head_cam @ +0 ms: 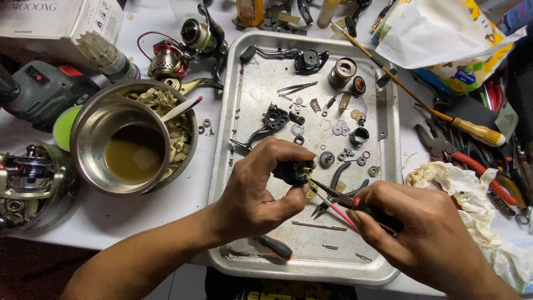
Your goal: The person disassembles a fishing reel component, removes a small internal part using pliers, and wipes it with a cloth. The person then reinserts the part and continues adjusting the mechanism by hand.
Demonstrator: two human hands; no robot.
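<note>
Clamped in the left hand [258, 186], a small black reel part [292, 171] sits above the near middle of the metal tray [388, 166]. Right hand [422, 230] grips red-handled pliers [347, 203], tips touching the part. Left on the tabletop [111, 216], a steel bowl [91, 130] holds yellowish liquid.

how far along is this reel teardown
Done: gears, washers and a handle already lie loose on the metal tray. In hand: the left hand holds the black reel body while the right hand works pliers into it. Left: two whole reels wait beside the tray.
</note>
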